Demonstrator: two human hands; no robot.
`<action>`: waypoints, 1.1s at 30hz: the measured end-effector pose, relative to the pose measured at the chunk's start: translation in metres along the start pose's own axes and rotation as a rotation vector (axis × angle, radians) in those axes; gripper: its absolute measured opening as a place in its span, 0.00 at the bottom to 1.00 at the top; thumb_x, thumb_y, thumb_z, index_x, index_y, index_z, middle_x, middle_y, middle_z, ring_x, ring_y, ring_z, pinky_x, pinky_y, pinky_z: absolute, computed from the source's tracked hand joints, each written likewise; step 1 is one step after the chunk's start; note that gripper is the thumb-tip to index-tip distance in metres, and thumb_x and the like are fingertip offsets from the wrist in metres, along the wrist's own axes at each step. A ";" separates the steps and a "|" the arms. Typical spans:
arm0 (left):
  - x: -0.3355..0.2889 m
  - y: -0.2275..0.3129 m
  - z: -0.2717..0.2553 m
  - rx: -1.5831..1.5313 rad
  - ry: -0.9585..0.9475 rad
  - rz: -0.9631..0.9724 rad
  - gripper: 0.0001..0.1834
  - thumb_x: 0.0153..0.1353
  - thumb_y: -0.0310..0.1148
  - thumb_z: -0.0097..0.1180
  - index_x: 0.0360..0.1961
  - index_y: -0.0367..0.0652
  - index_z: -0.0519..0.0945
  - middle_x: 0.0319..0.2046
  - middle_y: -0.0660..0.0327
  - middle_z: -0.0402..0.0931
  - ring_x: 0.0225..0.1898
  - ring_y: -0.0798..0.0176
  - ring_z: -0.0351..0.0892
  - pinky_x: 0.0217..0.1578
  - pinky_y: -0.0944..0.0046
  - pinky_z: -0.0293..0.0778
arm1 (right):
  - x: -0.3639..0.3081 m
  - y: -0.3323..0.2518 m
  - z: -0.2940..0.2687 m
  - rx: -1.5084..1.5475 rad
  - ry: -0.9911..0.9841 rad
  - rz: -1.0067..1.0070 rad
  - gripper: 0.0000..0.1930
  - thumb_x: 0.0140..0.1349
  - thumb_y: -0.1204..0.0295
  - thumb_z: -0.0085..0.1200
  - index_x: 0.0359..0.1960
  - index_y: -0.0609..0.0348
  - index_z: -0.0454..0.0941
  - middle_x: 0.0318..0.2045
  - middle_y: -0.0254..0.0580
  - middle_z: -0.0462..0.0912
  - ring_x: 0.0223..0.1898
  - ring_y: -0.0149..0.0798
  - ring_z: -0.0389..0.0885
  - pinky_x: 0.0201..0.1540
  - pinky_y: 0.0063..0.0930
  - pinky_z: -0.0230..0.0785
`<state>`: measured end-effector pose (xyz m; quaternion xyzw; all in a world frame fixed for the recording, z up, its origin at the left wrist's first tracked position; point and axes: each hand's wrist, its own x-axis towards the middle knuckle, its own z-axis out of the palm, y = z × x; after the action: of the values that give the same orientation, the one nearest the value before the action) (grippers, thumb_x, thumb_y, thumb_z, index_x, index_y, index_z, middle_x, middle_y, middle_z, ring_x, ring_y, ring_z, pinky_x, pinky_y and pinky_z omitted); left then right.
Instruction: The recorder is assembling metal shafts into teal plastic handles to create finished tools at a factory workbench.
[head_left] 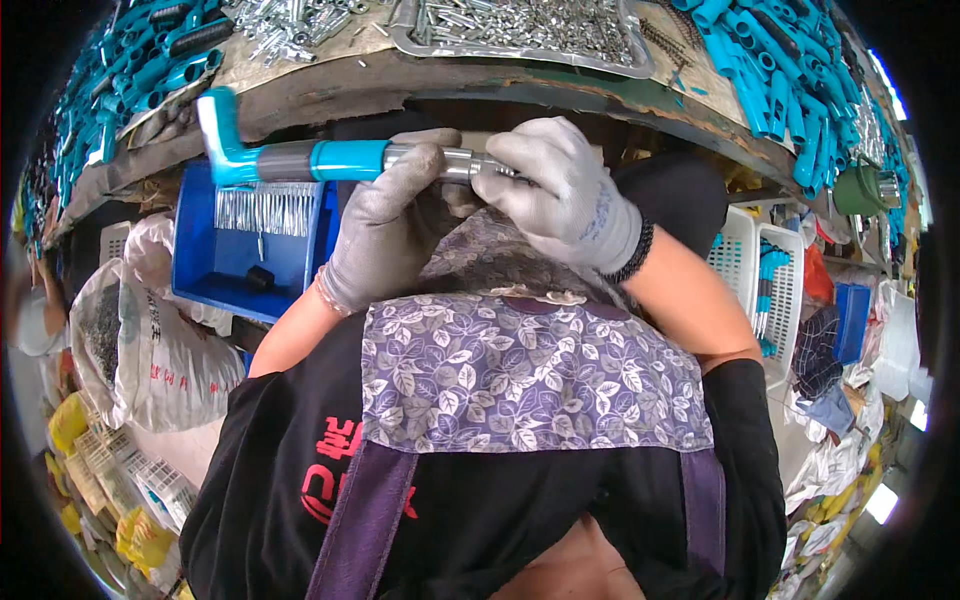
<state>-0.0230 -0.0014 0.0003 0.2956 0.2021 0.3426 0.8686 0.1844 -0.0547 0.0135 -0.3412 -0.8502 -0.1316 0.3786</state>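
In front of my lap lies a teal L-shaped hand tool [348, 160], held level, with a black band and a silver metal shaft [460, 163]. My left hand [385, 225], in a grey glove, is closed around the metal part beside the teal sleeve. The bent teal end points left, past that hand. My right hand [565, 190], also gloved, is closed with fingertips pinched on the thin metal tip at the shaft's right end. Its fingers partly hide the tip, so I cannot tell whether a separate small part is there.
A worn workbench edge [560, 92] runs across the far side. On it are a tray [640, 62] of small metal parts and heaps of teal handles [750, 70]. At left stand a blue bin [215, 262] with metal pins and a white sack [175, 365]; white baskets [783, 300] are at right.
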 end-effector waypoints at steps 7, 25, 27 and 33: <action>-0.004 0.001 0.006 0.052 -0.099 0.095 0.17 0.70 0.28 0.53 0.58 0.38 0.70 0.45 0.54 0.80 0.46 0.60 0.81 0.49 0.57 0.78 | 0.023 -0.023 -0.007 0.673 -0.067 0.782 0.11 0.65 0.65 0.57 0.40 0.59 0.75 0.23 0.35 0.78 0.23 0.35 0.76 0.28 0.31 0.70; 0.021 0.018 0.012 0.386 -0.059 0.009 0.14 0.69 0.28 0.54 0.53 0.36 0.74 0.40 0.55 0.80 0.39 0.64 0.80 0.46 0.61 0.76 | -0.003 -0.021 0.000 0.358 -0.061 0.751 0.16 0.62 0.71 0.58 0.49 0.63 0.72 0.34 0.53 0.80 0.37 0.52 0.82 0.41 0.40 0.74; 0.029 0.019 0.029 0.669 -0.088 0.228 0.12 0.67 0.27 0.55 0.51 0.37 0.75 0.39 0.56 0.81 0.37 0.64 0.79 0.45 0.63 0.76 | 0.002 -0.014 0.012 0.163 -0.128 0.820 0.15 0.61 0.70 0.58 0.47 0.62 0.72 0.35 0.54 0.81 0.39 0.55 0.81 0.42 0.43 0.74; 0.085 0.032 0.073 0.229 -0.216 0.522 0.07 0.68 0.32 0.52 0.40 0.40 0.76 0.19 0.66 0.64 0.22 0.69 0.64 0.32 0.63 0.69 | 0.043 0.014 0.019 -0.042 0.002 1.006 0.10 0.55 0.68 0.60 0.38 0.55 0.80 0.33 0.52 0.82 0.38 0.56 0.83 0.40 0.48 0.75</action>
<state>0.0601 0.0507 0.0632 0.4680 0.0630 0.4958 0.7288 0.1624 -0.0151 0.0312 -0.7162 -0.5771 0.0499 0.3892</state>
